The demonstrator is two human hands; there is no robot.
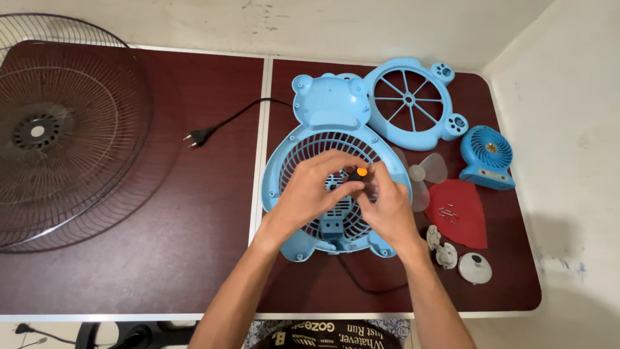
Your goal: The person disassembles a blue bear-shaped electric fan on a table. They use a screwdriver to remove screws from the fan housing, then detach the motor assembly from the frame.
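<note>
left hand point(314, 192), right hand point(387, 207), fingertips meeting

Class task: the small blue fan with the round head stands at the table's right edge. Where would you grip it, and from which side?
Probably grip the small blue fan around its round head, coming from above: it stands upright on a narrow base, with the wall close on its right.

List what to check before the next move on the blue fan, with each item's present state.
1. Left hand steadying the fan housing: ok.
2. Right hand gripping the screwdriver: ok.
3. Screwdriver tip seated at the hub: cannot tell, hidden by fingers.
4. Plug lying free on the table, in no socket: ok.
5. Loose screws gathered on the red piece: ok.
6. Front grille set aside: ok.
</note>
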